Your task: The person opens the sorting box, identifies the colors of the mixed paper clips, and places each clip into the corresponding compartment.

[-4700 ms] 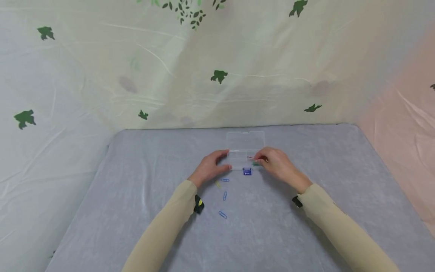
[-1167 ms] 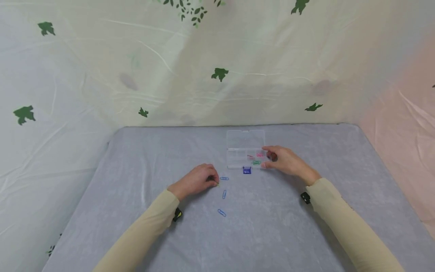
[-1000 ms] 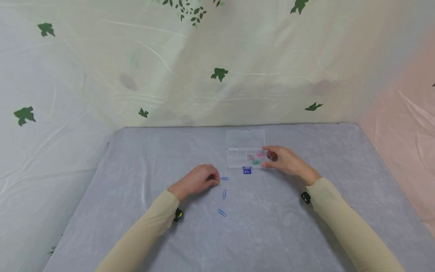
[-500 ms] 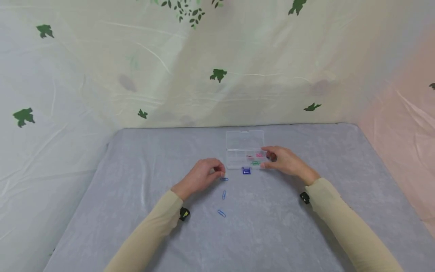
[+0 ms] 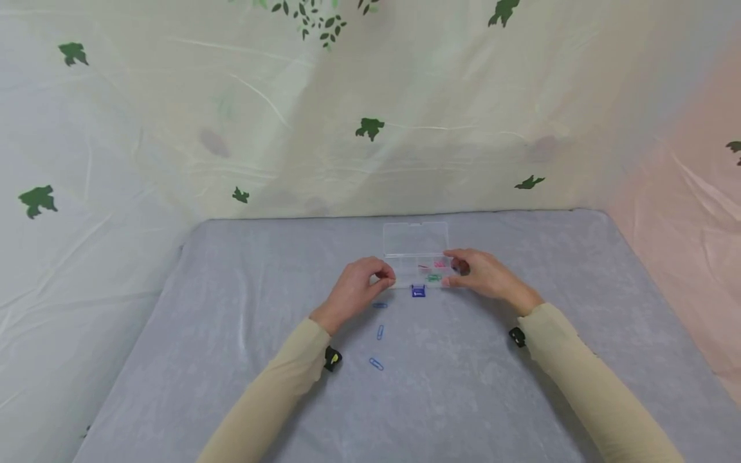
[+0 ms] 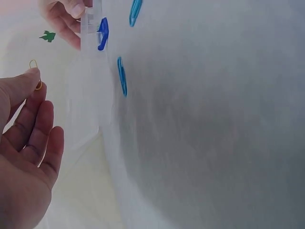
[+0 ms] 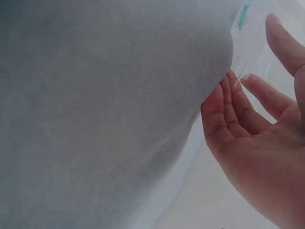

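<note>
My left hand (image 5: pixel 357 286) pinches a yellow paper clip (image 6: pixel 36 64) between thumb and index finger, over the left end of a clear plastic compartment box (image 5: pixel 405 265). My right hand (image 5: pixel 483 273) holds the box's right end, thumb at the front corner and index finger at the back. The box lies with its clear lid (image 5: pixel 415 239) folded back and its blue latch (image 5: pixel 418 291) facing the front. Inside, pink paper clips (image 5: pixel 440 264) sit at the back right, with green paper clips (image 5: pixel 433 278) in front of them. A thin red piece (image 5: pixel 424 266) lies left of the pink ones.
Three blue paper clips lie in a loose column in front of the box: the far clip (image 5: pixel 379 305), the middle clip (image 5: pixel 380 332) and the near clip (image 5: pixel 376 364). Grey cloth (image 5: pixel 463 386) covers the table. A pale curtain (image 5: pixel 301 161) hangs behind its back edge.
The left hand left the box's left side, picked up the yellow paper clip from the table and carried it up to the box. The right hand moved from inside the box to its right end.
</note>
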Demonstrator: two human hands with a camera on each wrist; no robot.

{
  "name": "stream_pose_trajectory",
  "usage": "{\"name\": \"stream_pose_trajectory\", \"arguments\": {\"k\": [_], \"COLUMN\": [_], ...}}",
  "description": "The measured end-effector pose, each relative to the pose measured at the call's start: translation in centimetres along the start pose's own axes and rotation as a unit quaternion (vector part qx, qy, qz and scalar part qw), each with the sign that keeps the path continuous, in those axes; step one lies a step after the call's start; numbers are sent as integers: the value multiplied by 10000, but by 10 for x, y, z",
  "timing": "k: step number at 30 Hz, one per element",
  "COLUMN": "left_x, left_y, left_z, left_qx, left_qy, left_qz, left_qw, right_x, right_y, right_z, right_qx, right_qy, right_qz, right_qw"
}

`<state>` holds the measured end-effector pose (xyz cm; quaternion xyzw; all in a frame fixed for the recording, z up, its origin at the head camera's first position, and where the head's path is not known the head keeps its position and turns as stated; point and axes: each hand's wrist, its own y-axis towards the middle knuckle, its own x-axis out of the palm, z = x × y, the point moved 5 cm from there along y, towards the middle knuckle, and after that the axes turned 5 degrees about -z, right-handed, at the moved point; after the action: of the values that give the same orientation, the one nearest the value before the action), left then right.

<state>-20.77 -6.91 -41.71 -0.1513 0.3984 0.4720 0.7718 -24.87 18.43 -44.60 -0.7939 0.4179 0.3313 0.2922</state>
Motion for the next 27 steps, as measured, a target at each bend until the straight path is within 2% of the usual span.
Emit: {"name": "stream_pose_trajectory", "arguments": {"k": [11, 23, 27], "left_x": [13, 25, 28], "left_y": [17, 32, 35], "left_z": [1, -10, -13], "left_qx": [-367, -780, -807], "left_qy": [215, 640, 726], "left_qz": [151, -100, -213], "left_qw": [9990, 9948, 9939], "right_x": [-1, -1, -1], "right_y": [0, 0, 0], "right_z": [1, 1, 3], "right_qx": [26, 145, 157], "right_qy": [-12, 60, 70], "right_qz": [-6, -50, -62], "right_qw": [10000, 9999, 9998]}}
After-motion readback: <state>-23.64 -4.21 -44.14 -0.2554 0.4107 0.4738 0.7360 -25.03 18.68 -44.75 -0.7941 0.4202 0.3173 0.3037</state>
